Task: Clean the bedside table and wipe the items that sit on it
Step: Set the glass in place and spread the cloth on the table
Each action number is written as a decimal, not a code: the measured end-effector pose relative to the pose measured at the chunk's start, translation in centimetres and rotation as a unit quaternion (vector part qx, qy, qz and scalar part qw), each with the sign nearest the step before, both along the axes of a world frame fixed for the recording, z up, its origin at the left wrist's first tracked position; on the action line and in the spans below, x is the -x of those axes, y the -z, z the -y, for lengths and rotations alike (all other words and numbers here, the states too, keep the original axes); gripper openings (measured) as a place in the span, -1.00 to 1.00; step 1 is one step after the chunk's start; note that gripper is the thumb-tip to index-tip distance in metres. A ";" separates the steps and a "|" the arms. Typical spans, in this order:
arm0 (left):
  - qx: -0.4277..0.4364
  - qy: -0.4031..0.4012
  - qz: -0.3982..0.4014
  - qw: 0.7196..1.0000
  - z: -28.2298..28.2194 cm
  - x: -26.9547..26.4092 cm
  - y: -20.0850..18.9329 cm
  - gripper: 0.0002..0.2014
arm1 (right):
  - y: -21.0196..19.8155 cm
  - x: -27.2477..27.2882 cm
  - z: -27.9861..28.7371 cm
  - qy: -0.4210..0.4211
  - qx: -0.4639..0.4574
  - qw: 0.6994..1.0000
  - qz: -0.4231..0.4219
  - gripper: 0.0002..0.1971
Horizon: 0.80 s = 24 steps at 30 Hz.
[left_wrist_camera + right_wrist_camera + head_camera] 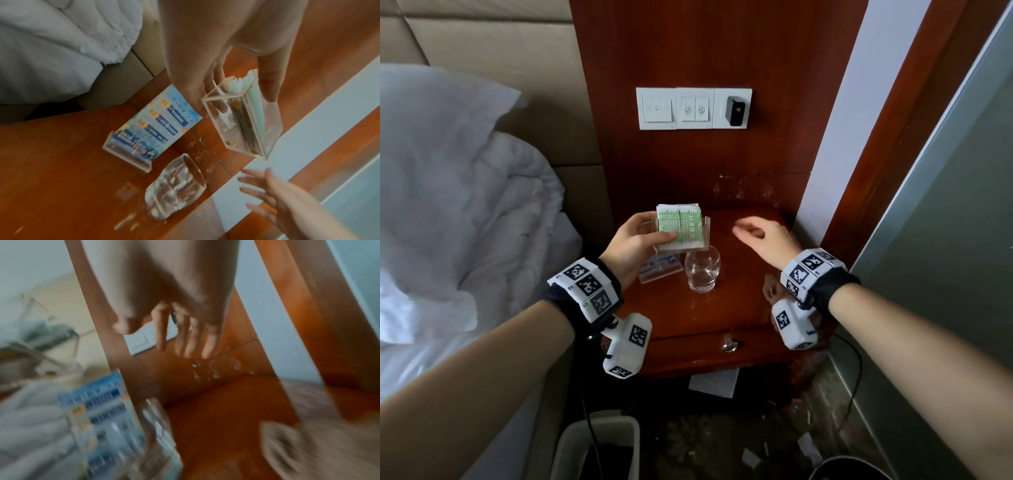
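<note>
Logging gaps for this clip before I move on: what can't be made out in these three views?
- Head view: lower part of the acrylic sign stand is hidden behind the left hand and its clear packet holder.
- Head view: print on the green packets is too small to read.
- Right wrist view: motion blur smears the drinking glass; right hand holds nothing visible.
- No wiping cloth appears in any view.

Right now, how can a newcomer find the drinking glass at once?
Look at the dark red wooden bedside table beside the bed. Near its middle, just in front of the clear box of green packets that the left hand holds, stands the drinking glass. It alone is round and empty; the acrylic sign holder beside it is flat.
</note>
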<state>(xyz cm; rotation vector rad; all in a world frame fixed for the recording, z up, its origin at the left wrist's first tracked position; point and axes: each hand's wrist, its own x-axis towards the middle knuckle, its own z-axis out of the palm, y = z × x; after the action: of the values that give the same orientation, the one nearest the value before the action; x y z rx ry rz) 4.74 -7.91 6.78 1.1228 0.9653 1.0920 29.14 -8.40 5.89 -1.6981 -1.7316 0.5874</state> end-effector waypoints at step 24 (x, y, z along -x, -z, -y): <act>0.084 -0.004 -0.302 0.950 -7.4 6.9 7.8 -0.25 | 3.7 -0.7 -10.1 0.016 0.105 0.992 0.070 -0.38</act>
<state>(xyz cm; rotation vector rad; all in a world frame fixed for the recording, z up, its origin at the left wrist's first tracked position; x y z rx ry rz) -2.20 -0.53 -1.02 1.3401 1.5079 0.6544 29.82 1.74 2.15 -1.9493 -1.7883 0.6700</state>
